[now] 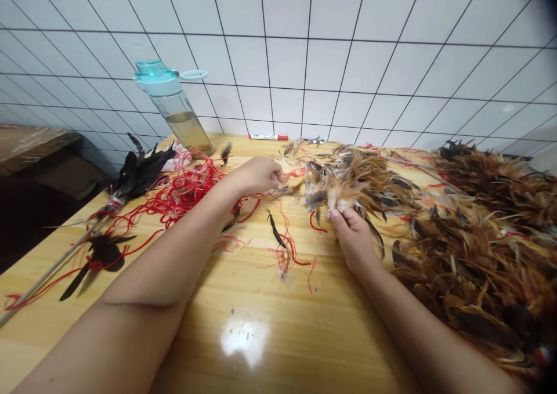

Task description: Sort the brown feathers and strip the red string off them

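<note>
My right hand (355,238) pinches the pale, fluffy base of some brown feathers (337,199) between thumb and fingertips. Just beyond it lies a loose pile of brown and tan feathers (361,170). My left hand (261,176) is closed above the table, near the pile's left side; its fingertips are partly turned away, and I cannot make out what is in them. A tangle of red string (187,188) lies left of that hand. Between my forearms, a single dark feather (276,230) rests among red string scraps (291,253).
A clear bottle with a turquoise lid (187,124) stands at the back left. Black feathers (139,170) are tied to a thin stick (56,266) on the left. A red-and-white marker (267,137) lies by the tiled wall (287,63). Large brown feather bunches (474,272) cover the right side.
</note>
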The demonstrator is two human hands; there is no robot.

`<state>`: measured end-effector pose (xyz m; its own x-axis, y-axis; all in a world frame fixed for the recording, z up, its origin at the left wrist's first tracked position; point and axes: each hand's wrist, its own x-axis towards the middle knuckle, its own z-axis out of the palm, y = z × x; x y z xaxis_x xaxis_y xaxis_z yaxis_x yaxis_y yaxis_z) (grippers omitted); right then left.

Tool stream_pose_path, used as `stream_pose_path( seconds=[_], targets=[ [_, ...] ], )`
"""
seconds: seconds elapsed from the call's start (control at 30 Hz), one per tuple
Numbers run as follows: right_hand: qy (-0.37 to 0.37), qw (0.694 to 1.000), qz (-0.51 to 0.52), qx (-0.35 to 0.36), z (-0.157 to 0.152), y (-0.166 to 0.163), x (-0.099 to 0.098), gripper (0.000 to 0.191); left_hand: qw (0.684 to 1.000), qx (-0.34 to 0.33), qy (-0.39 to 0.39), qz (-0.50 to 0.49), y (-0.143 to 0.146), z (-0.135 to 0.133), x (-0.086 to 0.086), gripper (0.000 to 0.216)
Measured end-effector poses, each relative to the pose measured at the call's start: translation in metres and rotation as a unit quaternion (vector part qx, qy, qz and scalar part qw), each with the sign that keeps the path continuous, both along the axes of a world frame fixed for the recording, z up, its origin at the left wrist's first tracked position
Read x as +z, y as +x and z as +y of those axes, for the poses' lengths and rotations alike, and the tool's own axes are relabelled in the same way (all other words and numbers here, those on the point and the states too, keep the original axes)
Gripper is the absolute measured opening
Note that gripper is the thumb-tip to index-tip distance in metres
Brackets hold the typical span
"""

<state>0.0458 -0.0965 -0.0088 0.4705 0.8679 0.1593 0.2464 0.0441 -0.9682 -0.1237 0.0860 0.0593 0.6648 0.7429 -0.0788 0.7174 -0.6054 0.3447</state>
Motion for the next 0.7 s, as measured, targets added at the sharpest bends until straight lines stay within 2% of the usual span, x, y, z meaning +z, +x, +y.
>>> stream_pose_path(
  seconds=[0.1, 0.3, 0.37, 0.43, 0.5, 0.6, 0.7],
  targets=[
    [-0.022, 1.0, 0.006, 0.002, -0.001, -0.001, 0.002, 0.024, 0.999, -0.009, -0.006, 0.046, 0.002, 0.003, -0.008, 0.019],
    [-0.028, 0.999, -0.021, 0.004, -0.001, -0.002, 0.007, 0.024, 0.997, -0.034, 0.04, 0.053, 0.013, 0.001, -0.022, 0.006],
    [-0.029, 0.999, -0.03, 0.005, -0.001, -0.002, 0.009, 0.024, 0.997, -0.046, 0.046, 0.036, 0.012, 0.001, -0.021, 0.001],
    [-0.028, 0.999, -0.034, 0.008, -0.001, -0.002, 0.01, 0.024, 0.998, -0.052, 0.03, -0.036, 0.01, 0.001, -0.016, 0.003],
    [-0.03, 0.999, -0.033, 0.011, -0.001, -0.002, 0.009, 0.024, 0.987, -0.054, -0.034, -0.151, 0.009, 0.0, -0.011, 0.01],
    [-0.025, 0.999, -0.03, 0.008, 0.0, -0.001, 0.007, 0.023, 0.932, -0.066, -0.191, -0.299, 0.012, -0.008, -0.006, 0.022],
    [-0.015, 1.0, -0.025, -0.005, 0.0, 0.001, 0.003, 0.023, 0.875, -0.079, -0.339, -0.337, 0.021, -0.024, -0.005, 0.029]
  ],
)
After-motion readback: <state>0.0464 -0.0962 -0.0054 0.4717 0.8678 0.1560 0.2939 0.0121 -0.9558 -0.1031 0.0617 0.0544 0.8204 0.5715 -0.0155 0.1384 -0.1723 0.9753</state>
